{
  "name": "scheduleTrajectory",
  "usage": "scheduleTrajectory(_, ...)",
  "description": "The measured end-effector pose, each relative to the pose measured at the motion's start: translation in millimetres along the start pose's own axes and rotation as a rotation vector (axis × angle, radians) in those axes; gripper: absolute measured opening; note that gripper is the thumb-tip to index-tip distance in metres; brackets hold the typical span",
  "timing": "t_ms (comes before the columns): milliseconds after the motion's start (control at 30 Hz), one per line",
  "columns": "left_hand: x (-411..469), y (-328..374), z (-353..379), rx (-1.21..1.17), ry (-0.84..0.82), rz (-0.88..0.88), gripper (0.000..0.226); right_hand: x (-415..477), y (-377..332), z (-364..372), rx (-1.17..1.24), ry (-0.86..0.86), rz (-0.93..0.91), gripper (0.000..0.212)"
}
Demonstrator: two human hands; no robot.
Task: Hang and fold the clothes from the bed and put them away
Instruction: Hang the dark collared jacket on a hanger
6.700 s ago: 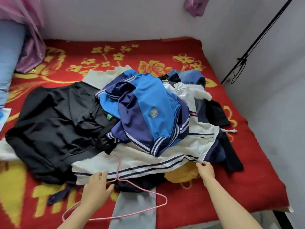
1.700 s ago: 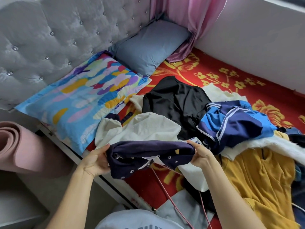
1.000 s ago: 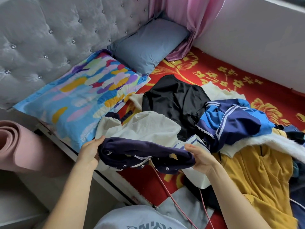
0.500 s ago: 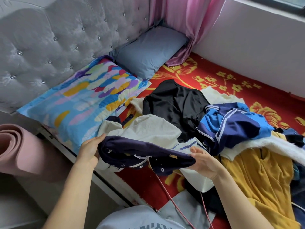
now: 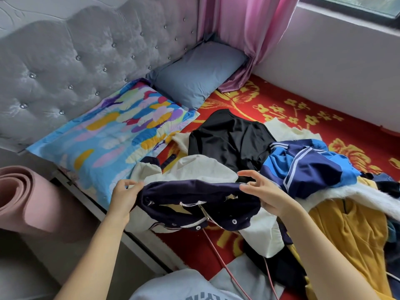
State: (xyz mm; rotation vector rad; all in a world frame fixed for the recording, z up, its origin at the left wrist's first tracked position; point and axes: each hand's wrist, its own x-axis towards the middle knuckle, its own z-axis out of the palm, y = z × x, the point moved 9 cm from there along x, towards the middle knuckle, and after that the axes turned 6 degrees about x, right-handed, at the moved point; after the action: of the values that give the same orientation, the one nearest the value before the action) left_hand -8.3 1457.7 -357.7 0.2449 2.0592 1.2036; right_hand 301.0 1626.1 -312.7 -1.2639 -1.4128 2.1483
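Note:
A white jacket with a navy collar hangs in front of me over the bed's near edge. My left hand grips the collar's left end. My right hand holds the collar's right end, its index finger and thumb stretched out. A pink hanger runs down from inside the collar, its hook hidden in the fabric. Behind lie a black garment, a blue and navy striped jacket and a yellow garment on the red flowered blanket.
A colourful pillow and a grey-blue pillow lean against the tufted grey headboard. A rolled pink mat stands at the left beside the bed. A pink curtain hangs in the corner by the wall.
Since half a second ago my right hand has slid up along the collar and its fingers have spread. The collar is stretched a little wider between both hands.

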Motion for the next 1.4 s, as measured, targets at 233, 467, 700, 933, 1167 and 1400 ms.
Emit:
scheduleTrajectory(233, -27.3, 33.7, 22.2, 1.018, 0.117, 0.405, 0.036, 12.8, -15.9, -13.8, -0.543, 0.168, 0.01, 0.052)
scheduleTrajectory(467, -18.4, 50.6, 9.5, 0.894, 0.057, 0.438, 0.034, 11.7, -28.3, -51.9, -1.129, 0.443, -0.09, 0.025)
scheduleTrajectory(700, -8.1, 100.1, -6.0, 1.055, 0.125, 0.474, 0.017, 5.7, -76.6, -59.1, -1.198, 0.647, -0.1, 0.014)
scheduleTrajectory(933, -14.0, 98.5, 48.6, 0.787, -0.34, 0.44, 0.014, 37.0, -24.3, -86.8, -0.308, 0.578, 0.132, 0.011)
scheduleTrajectory(1167, 2.2, 64.6, 112.7, 0.663, -0.45, 0.286, 0.018, 55.4, 71.1, -105.0, 0.176, 0.524, 0.125, 0.032)
scheduleTrajectory(1400, 12.1, 15.5, 146.5, 0.655, -0.337, 0.26, 0.02, -25.7, 256.4, -162.1, -0.109, 0.852, 0.497, 0.009)
